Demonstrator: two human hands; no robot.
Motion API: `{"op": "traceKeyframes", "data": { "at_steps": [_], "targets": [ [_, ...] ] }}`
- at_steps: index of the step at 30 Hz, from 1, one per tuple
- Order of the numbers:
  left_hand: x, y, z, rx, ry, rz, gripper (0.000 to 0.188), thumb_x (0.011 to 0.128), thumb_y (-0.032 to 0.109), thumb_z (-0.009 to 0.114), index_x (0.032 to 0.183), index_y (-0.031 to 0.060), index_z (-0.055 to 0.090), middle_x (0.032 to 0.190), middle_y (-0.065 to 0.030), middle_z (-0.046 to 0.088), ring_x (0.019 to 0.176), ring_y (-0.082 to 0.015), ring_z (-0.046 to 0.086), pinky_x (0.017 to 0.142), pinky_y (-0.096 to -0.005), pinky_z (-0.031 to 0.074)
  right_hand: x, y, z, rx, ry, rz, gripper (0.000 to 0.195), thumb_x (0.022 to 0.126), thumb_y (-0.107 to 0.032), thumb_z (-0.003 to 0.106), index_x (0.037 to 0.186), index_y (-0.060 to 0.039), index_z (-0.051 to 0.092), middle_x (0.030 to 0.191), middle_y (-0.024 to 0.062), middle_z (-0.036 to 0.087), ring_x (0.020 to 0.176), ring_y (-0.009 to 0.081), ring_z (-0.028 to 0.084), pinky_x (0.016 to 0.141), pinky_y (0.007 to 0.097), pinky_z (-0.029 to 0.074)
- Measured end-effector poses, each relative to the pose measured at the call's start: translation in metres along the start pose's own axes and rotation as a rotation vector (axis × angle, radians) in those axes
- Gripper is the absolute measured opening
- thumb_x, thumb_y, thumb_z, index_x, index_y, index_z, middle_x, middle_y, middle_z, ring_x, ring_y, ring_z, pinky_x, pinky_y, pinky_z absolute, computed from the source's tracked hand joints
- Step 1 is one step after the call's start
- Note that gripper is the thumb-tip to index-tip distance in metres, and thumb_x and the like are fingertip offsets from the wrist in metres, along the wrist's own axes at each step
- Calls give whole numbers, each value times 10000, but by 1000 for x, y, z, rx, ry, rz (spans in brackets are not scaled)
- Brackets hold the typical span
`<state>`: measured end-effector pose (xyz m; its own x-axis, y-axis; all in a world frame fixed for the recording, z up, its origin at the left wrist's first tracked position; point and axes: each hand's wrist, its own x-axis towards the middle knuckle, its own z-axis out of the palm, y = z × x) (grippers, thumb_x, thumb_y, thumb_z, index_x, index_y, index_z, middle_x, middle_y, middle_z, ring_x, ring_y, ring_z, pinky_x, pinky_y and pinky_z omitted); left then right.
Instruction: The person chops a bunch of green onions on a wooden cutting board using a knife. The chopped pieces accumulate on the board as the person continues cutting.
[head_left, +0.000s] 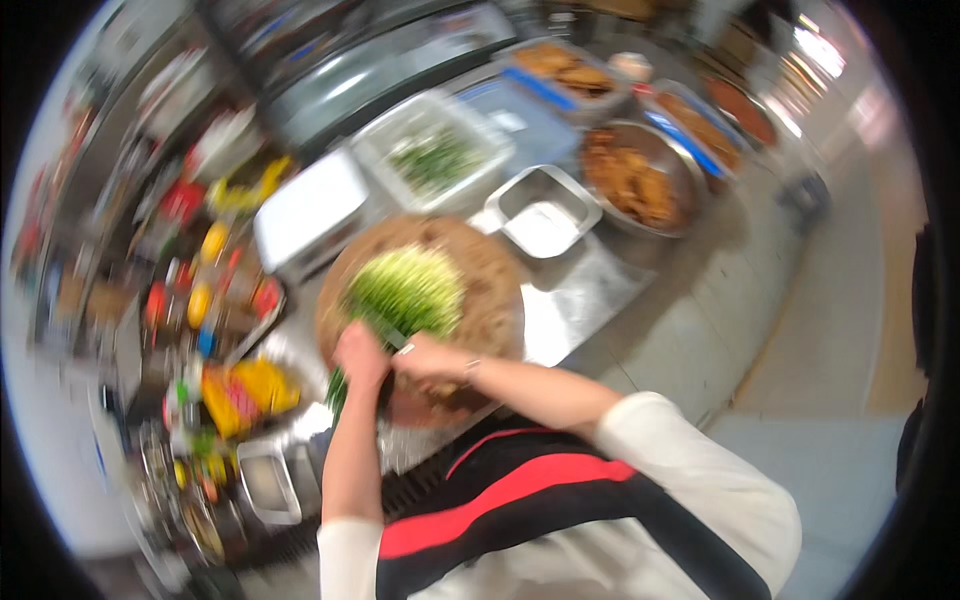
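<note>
A round wooden chopping block (487, 300) stands before me with a mound of finely cut green onions or chives (409, 289) on it, pale at the far side and darker green nearer me. My right hand (431, 358) grips a knife (395, 337); its blade slants up and left along the near edge of the mound, and the handle is hidden in my fist. My left hand (361, 356) presses on uncut green stalks (336, 394) close to the blade. Their long ends hang past the block's left edge. Motion blurs the blade and fingers.
Behind the block are a white-lidded box (311, 206), a plastic tub of cut greens (435, 157) and a square steel container (544, 210). A steel bowl of browned food (637, 180) stands farther right. Bottles (199, 300) and a yellow bag (251, 390) crowd the left.
</note>
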<state>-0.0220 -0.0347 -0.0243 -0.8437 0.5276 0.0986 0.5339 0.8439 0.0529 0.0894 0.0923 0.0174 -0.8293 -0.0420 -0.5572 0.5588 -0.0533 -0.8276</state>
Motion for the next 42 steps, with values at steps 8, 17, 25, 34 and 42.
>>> {"op": "traceKeyframes", "data": {
  "at_steps": [8, 17, 25, 34, 42],
  "targets": [
    [12, -38, 21, 225, -112, 92, 182, 956, 204, 517, 1051, 51, 537, 1023, -169, 642, 944, -370, 664, 754, -483, 557, 29, 2, 26, -195, 290, -184, 269, 722, -123, 559, 764, 94, 713, 705, 251, 687, 688, 346, 725, 641, 418, 589],
    [51, -51, 38, 203, -361, 14, 390, 894, 320, 629, 1126, 40, 486, 1096, -190, 608, 1039, -391, 623, 835, -492, 536, 51, 19, 24, -179, 272, -384, 387, 726, -308, 643, 802, 62, 729, 810, 251, 702, 812, 359, 711, 730, 415, 561],
    [45, -11, 15, 207, -357, 15, 439, 862, 333, 664, 1131, 39, 480, 1095, -190, 609, 1041, -394, 621, 847, -496, 533, 67, 21, 29, -299, 312, -423, 229, 699, -72, 609, 834, 66, 731, 808, 254, 700, 827, 385, 711, 710, 428, 569],
    [42, -13, 11, 172, -372, 29, 496, 825, 348, 702, 1138, 38, 475, 1093, -190, 609, 1044, -397, 618, 860, -500, 530, 44, 18, 29, -292, 319, -345, 202, 647, -18, 632, 791, 92, 721, 804, 280, 690, 826, 375, 716, 697, 427, 576],
    [29, -17, 5, 95, -257, 32, 667, 680, 337, 823, 1143, 27, 456, 1161, -191, 584, 1098, -414, 594, 890, -515, 528, 11, 17, 23, -397, 379, -363, 211, 675, -14, 573, 798, 92, 708, 813, 285, 689, 841, 395, 708, 711, 448, 570]
  ]
}}
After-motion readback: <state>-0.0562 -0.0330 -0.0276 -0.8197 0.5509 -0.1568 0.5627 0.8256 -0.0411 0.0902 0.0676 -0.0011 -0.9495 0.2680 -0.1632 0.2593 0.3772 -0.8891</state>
